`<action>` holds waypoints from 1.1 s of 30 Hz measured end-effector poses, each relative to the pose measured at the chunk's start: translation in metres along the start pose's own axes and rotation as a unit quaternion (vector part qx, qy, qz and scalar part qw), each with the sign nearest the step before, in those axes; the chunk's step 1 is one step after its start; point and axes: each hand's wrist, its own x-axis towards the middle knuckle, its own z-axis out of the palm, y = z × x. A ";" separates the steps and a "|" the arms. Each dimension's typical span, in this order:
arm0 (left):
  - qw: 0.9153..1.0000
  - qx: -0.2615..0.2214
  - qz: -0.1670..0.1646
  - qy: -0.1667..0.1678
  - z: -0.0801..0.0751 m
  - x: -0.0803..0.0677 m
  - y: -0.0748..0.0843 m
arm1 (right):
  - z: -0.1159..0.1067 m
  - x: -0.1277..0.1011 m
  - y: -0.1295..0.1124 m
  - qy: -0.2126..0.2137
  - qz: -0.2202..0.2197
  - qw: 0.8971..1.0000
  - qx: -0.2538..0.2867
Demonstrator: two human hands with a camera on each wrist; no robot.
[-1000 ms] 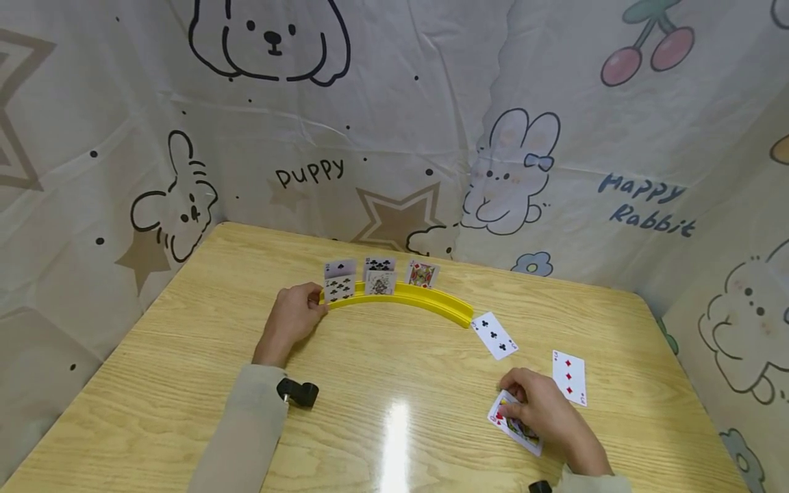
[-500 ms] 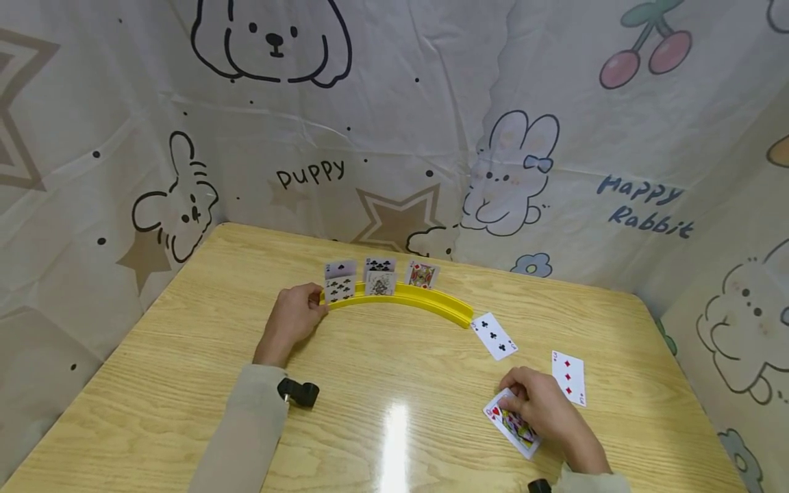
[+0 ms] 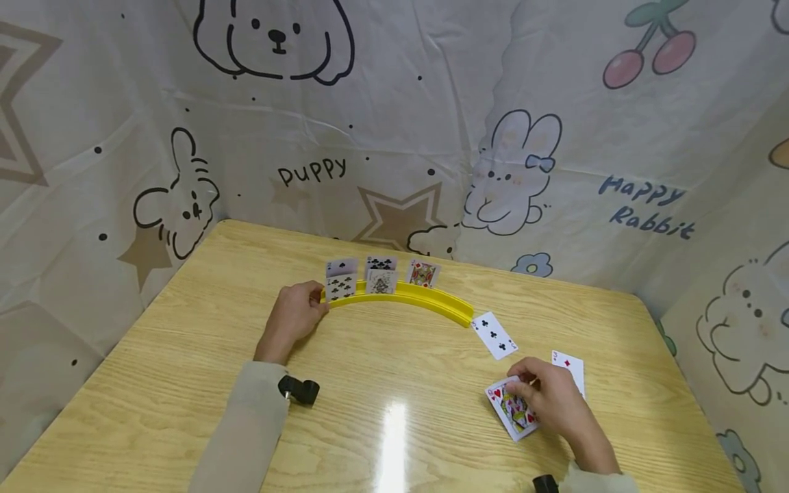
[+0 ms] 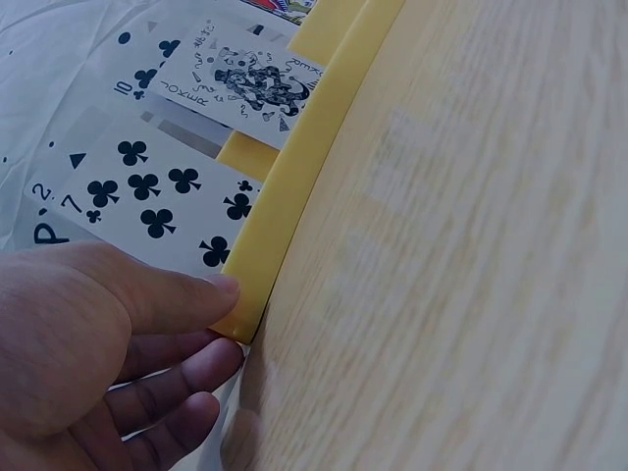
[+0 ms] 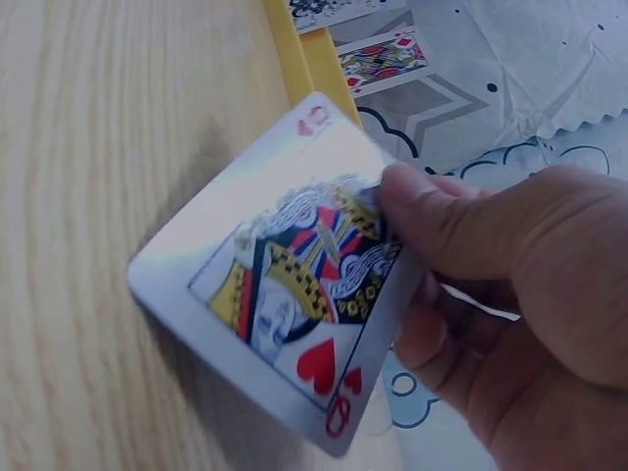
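My left hand pinches the left end of a curved yellow card holder, its thumb at the holder's corner in the left wrist view. Standing in the holder are a seven of clubs before a two of spades, a joker before a ten of clubs, and a diamond face card. Between thumb and fingers, my right hand grips a queen of hearts by one edge. The card is tilted, face up, with a shadow beside it on the table.
A three of clubs lies face up against the holder's right end. Right of it, a three of diamonds is partly covered by my right hand. Patterned cloth hangs behind the wooden table.
My right hand has moved slightly away from me, bringing the queen of hearts with it and turning it more upright. It now covers more of the three of diamonds. My left hand stays put.
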 end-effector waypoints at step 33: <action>1.000 -0.003 -0.003 -0.001 -0.001 0.000 0.001 | 0.044 0.026 0.087 0.245 -0.087 0.964 0.053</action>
